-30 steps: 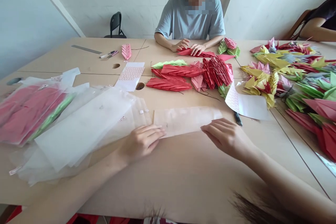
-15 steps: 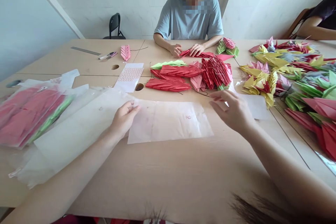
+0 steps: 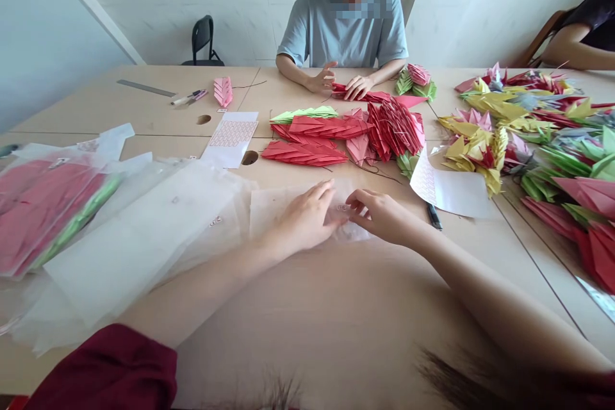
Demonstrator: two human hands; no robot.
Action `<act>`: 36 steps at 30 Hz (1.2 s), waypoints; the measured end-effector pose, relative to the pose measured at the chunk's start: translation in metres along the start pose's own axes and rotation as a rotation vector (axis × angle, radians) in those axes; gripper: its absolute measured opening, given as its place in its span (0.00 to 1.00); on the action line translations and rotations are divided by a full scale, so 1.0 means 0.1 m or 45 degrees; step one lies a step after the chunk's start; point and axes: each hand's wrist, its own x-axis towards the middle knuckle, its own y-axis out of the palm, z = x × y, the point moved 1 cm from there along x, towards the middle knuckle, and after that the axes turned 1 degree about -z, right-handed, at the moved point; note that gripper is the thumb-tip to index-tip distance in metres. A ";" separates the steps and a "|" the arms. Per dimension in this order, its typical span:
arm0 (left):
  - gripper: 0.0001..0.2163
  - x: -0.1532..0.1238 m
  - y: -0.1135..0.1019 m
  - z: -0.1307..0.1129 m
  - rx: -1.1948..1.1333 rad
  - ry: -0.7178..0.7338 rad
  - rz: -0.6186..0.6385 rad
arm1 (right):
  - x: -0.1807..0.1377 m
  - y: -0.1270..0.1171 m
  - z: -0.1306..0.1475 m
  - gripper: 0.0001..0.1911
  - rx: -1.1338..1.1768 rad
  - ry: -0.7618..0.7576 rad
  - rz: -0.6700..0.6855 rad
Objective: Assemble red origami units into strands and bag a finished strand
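A translucent plastic bag (image 3: 266,204) lies flat on the table in front of me, partly covered by my hands. My left hand (image 3: 307,216) rests on it, fingers stretched out and thumb apart. Against the bag's right part, my right hand (image 3: 379,214) has bent fingers, with thumb and fingertips closed on the film beside a small red-printed label (image 3: 342,207). Whether a separate piece is in that pinch is too small to tell. To the left of my hands is a stack of similar translucent bags (image 3: 144,224).
Filled bags (image 3: 52,205) sit far left. Ahead lie red folded-paper pieces (image 3: 305,152), a sticker sheet (image 3: 230,141) and a ruler (image 3: 147,88). On the right are a curled sticker sheet (image 3: 456,192), a black pen (image 3: 434,216) and colourful paper pieces (image 3: 576,166). A co-worker (image 3: 343,32) sits opposite.
My left hand has let go of the bag's left edge and moved right onto its middle. My right hand has come left from near the sticker sheet to the label on the bag.
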 end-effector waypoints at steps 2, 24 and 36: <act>0.32 0.04 0.14 0.02 -0.005 0.010 0.043 | -0.02 0.00 0.00 0.08 0.083 0.025 0.066; 0.46 0.02 0.37 0.19 -0.005 0.143 0.091 | 0.10 0.21 0.00 0.06 -0.146 -0.231 -0.029; 0.48 0.03 0.39 0.19 -0.047 0.128 0.109 | 0.19 0.23 -0.05 0.04 -0.287 -0.293 0.007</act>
